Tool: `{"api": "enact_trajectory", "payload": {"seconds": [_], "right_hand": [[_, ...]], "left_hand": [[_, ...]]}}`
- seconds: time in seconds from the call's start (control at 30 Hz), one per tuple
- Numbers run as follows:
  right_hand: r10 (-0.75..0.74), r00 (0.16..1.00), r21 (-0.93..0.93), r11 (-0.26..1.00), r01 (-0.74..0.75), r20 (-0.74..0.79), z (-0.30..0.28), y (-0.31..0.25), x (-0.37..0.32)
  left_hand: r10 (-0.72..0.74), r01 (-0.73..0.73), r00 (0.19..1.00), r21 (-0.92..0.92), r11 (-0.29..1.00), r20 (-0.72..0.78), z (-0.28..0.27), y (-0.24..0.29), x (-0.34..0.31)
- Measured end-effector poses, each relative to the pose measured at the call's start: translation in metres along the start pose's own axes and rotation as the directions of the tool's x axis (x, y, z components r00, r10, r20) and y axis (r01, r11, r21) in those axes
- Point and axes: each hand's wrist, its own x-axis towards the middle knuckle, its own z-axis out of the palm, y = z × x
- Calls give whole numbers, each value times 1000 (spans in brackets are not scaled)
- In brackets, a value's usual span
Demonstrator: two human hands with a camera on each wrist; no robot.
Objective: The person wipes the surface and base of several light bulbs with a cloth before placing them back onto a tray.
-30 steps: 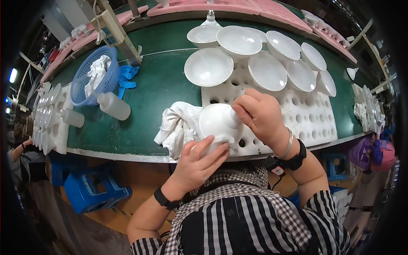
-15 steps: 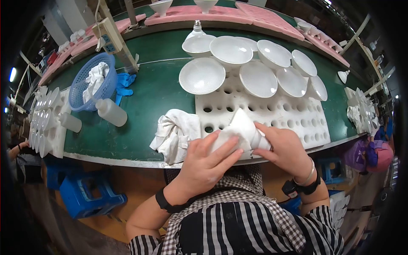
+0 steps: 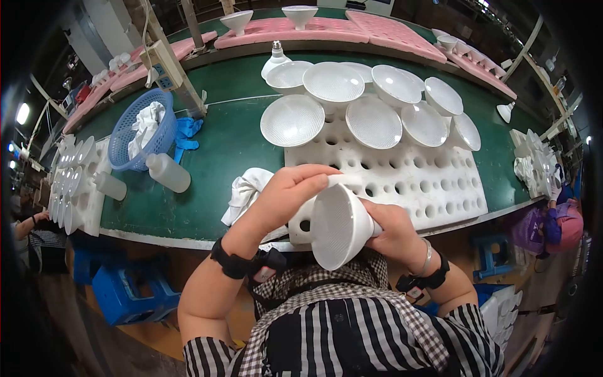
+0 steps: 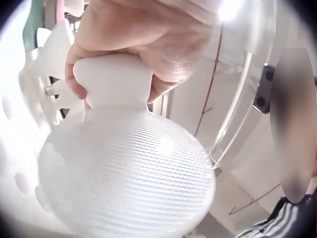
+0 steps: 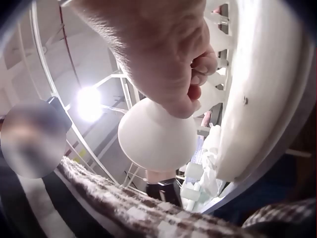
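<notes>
Both grips clenched on white lamp [image 3: 339, 226]: left hand [image 3: 286, 195] rim, right hand [image 3: 392, 232] neck; green bench [image 3: 232, 144], foam tray [image 3: 433, 176].

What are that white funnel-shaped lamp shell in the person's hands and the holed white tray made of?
The white funnel-shaped lamp shell: its body looks like smooth matte moulded plastic or ceramic. Its front face is translucent with fine ribbing, so it is probably glass or plastic. The holed white tray: likely foam, judging by its thick, soft-edged, dull surface.

White lamp cup [image 3: 339, 226] no longer neck-up: wide face toward the person, left hand [image 3: 286, 195] on top.
</notes>
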Motion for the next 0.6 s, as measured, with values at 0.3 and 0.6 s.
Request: {"api": "enact_trajectory", "payload": {"seconds": [0.3, 0.6], "right_hand": [[329, 938, 448, 859, -248, -111, 42, 16, -11], [444, 621, 738, -155, -657, 646, 22, -6, 4]], "left_hand": [[-134, 8, 974, -567, 824, -180, 22, -54, -25], [709, -346, 695, 812, 471, -116, 40, -26, -32]]}}
